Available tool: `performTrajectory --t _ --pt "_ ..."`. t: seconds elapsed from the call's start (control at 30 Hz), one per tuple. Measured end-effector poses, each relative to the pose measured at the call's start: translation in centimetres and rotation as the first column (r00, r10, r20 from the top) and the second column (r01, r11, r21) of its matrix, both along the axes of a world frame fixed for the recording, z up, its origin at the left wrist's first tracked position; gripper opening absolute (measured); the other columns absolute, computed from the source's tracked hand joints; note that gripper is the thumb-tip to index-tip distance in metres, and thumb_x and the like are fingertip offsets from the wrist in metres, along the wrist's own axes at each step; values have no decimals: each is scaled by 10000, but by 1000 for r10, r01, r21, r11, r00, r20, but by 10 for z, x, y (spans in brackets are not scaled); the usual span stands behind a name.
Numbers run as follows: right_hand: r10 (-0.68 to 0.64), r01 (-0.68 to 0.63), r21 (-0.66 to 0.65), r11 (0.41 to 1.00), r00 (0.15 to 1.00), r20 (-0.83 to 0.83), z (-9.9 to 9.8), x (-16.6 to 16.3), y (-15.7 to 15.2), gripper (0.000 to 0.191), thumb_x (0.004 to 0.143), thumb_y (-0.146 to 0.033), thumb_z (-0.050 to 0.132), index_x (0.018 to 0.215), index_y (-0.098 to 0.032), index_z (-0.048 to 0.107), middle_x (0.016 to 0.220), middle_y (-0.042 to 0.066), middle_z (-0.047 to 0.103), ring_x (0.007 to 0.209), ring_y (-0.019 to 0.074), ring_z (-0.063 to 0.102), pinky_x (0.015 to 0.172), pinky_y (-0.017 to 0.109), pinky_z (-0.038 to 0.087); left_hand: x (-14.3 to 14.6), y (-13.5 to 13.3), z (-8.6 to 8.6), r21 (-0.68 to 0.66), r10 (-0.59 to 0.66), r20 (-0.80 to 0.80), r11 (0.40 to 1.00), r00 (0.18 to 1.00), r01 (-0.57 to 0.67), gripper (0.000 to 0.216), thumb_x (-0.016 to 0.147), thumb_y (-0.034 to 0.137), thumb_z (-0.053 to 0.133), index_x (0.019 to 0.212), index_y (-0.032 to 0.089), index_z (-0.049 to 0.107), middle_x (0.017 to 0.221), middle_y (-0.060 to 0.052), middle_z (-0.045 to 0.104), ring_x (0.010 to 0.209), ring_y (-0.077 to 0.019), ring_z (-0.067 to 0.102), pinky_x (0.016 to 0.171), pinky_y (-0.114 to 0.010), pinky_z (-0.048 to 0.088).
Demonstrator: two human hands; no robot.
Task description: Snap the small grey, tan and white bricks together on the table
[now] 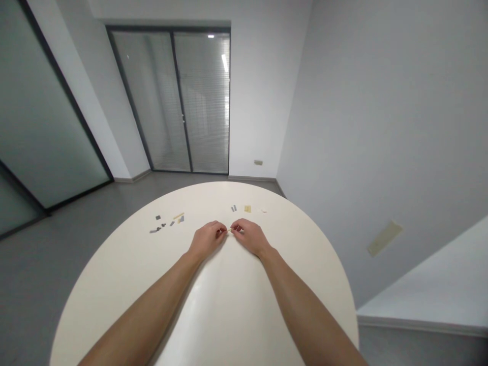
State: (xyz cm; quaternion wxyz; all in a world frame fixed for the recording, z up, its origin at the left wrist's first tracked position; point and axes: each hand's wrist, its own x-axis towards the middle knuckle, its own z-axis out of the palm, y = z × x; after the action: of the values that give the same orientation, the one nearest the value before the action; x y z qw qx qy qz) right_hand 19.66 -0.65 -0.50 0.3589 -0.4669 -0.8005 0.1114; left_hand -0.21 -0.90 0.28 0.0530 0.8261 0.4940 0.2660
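Note:
Both my hands rest on a round cream table (297, 264), fingertips meeting near its middle. My left hand (208, 238) and my right hand (249, 235) are closed in pinches on one tiny pale piece (229, 231) held between them. It is too small to name. Just beyond my hands lie a small grey piece (234, 208), a tan piece (247, 208) and a white piece (263, 210).
A scatter of several small grey and tan pieces (168, 222) lies at the table's far left. Beyond the table are grey floor, glass sliding doors (179, 101) and a white wall. A white surface (438, 284) stands at the right.

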Motion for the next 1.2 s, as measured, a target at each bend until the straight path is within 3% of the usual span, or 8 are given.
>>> performTrajectory --t 0.33,1.2 --pt "27 -27 -1 1000 999 17 1 0 0 93 886 -225 591 941 -223 666 911 8 692 816 134 620 772 251 453 0 3 -3 -43 56 -28 997 998 -57 180 914 317 508 964 236 661 927 -33 683 873 -184 613 719 -273 436" --pt "44 -43 -38 998 999 28 3 1 -3 102 858 -179 603 902 -221 684 868 1 682 775 130 603 726 236 441 0 2 -2 -51 59 -24 997 998 -60 139 876 296 546 905 228 664 901 -29 683 856 -185 614 712 -275 436"
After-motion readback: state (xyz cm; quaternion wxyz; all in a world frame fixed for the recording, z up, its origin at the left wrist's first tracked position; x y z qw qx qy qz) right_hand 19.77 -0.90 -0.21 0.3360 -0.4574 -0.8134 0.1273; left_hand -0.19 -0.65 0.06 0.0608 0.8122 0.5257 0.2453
